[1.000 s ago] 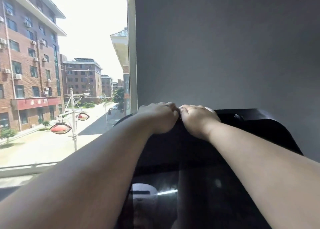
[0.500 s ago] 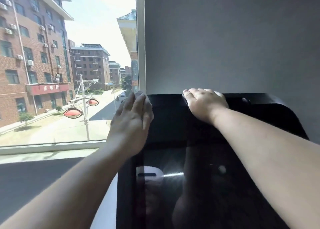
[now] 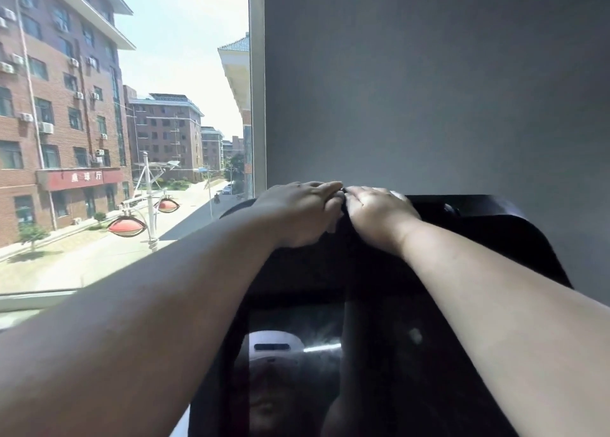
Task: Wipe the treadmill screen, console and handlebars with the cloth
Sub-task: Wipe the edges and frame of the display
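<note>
Left hand (image 3: 297,215), right hand (image 3: 376,218) curled over console (image 3: 495,238) top edge, fingertips meeting — what they pinch, cannot tell. Cloth not discernible, maybe under hands. Screen (image 3: 389,370) below hands, handlebars unseen — likely still to do.

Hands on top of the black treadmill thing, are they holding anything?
Cannot tell. The left hand and right hand meet on the top edge of the console; no cloth shows clearly.

Hard daylight through the window (image 3: 132,139); sky (image 3: 185,40) there blown out. My left arm (image 3: 148,321), nearest the window, is dark and backlit; right arm (image 3: 511,321), farther from it, evenly lit. Screen (image 3: 379,370) glossy, mirror reflections. Wall (image 3: 429,90) beside the window dim. Buildings lean at the window's outer edge. Soft throughout.
</note>
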`<state>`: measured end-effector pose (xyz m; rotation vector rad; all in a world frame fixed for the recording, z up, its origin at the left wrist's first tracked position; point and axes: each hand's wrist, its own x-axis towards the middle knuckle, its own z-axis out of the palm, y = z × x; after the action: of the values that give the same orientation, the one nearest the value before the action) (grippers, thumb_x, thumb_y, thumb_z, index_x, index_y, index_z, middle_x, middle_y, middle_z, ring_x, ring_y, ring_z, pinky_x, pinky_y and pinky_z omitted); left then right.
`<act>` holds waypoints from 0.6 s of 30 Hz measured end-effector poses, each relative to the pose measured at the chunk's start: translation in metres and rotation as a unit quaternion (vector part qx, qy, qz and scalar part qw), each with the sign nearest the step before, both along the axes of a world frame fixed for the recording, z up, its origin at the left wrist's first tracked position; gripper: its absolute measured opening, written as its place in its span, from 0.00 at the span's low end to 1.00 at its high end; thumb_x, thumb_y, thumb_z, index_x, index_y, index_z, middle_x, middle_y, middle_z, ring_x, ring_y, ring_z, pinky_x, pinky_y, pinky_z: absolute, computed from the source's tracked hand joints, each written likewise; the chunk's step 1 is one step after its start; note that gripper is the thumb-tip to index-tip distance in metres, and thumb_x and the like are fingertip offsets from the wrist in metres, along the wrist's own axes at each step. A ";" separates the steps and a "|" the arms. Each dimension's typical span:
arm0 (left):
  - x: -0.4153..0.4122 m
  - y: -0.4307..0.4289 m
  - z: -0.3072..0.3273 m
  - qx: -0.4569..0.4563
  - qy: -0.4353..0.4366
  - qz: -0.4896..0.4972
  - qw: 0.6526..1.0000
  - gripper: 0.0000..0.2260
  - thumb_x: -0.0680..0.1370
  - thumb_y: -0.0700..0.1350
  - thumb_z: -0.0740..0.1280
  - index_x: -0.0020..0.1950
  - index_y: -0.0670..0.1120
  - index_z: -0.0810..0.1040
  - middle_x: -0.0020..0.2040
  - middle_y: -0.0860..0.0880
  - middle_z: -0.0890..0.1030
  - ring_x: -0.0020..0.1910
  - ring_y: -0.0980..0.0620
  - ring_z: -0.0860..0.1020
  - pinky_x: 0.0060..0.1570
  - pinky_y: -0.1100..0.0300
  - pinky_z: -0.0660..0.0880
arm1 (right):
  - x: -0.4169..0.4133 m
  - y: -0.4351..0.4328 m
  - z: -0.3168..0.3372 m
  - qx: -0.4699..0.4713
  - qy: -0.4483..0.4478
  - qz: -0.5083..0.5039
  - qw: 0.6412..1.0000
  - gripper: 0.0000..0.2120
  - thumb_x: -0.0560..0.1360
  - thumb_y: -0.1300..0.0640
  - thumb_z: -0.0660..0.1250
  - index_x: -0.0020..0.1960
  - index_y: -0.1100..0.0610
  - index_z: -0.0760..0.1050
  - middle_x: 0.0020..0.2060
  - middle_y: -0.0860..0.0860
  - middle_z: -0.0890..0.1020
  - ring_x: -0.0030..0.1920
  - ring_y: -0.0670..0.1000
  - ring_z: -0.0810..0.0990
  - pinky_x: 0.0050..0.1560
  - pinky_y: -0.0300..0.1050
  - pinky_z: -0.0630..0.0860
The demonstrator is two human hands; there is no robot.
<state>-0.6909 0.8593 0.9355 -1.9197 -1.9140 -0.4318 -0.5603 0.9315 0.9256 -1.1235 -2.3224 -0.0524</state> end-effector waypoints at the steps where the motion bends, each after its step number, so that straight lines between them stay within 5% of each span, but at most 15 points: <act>1: -0.001 0.001 -0.001 0.005 -0.004 0.001 1.000 0.18 0.83 0.58 0.47 0.68 0.60 0.68 0.70 0.57 0.71 0.67 0.50 0.70 0.61 0.54 0.69 | 0.000 0.000 0.000 0.002 -0.001 0.003 1.000 0.21 0.83 0.51 0.44 0.74 0.49 0.63 0.73 0.47 0.66 0.74 0.48 0.60 0.71 0.44 0.52; 5: -0.021 -0.013 -0.011 0.081 -0.052 0.035 0.995 0.14 0.80 0.60 0.49 0.55 0.61 0.73 0.51 0.58 0.76 0.51 0.52 0.73 0.45 0.55 0.66 | 0.000 -0.003 -0.003 0.009 0.008 0.004 1.000 0.20 0.82 0.52 0.45 0.68 0.46 0.69 0.69 0.46 0.71 0.70 0.49 0.65 0.69 0.46 0.55; 8: -0.038 -0.032 -0.012 0.083 -0.172 0.033 0.981 0.13 0.78 0.59 0.53 0.48 0.58 0.76 0.41 0.54 0.82 0.39 0.52 0.79 0.38 0.57 0.71 | -0.003 -0.005 -0.002 0.008 0.024 -0.013 1.000 0.19 0.80 0.53 0.46 0.62 0.47 0.72 0.64 0.47 0.76 0.66 0.50 0.68 0.67 0.47 0.58; 13: -0.037 -0.023 0.013 -0.026 -0.219 0.052 0.974 0.21 0.80 0.50 0.54 0.30 0.48 0.75 0.20 0.53 0.74 0.19 0.57 0.71 0.30 0.59 0.65 | -0.009 -0.009 0.009 -0.007 0.044 -0.043 0.998 0.14 0.79 0.56 0.48 0.52 0.51 0.72 0.54 0.52 0.79 0.50 0.54 0.69 0.55 0.47 0.64; 16: -0.019 0.003 0.030 -0.164 -0.270 0.023 0.948 0.22 0.82 0.47 0.50 0.36 0.40 0.74 0.15 0.48 0.66 0.12 0.52 0.62 0.22 0.61 0.60 | -0.007 -0.005 0.004 0.017 0.055 -0.031 0.998 0.16 0.79 0.56 0.48 0.57 0.50 0.74 0.55 0.52 0.79 0.53 0.55 0.72 0.50 0.44 0.63; 18: -0.011 0.019 0.037 -0.234 -0.255 0.025 0.938 0.26 0.83 0.46 0.46 0.31 0.38 0.71 0.13 0.46 0.62 0.11 0.52 0.60 0.18 0.65 0.59 | -0.005 -0.002 -0.001 0.039 0.059 -0.022 0.997 0.17 0.80 0.55 0.49 0.58 0.48 0.74 0.55 0.52 0.80 0.56 0.55 0.74 0.49 0.43 0.63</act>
<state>-0.7017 0.8786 0.9724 -2.1979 -2.5845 -0.5350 -0.5653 0.9293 0.9247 -1.1093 -2.1739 -0.0892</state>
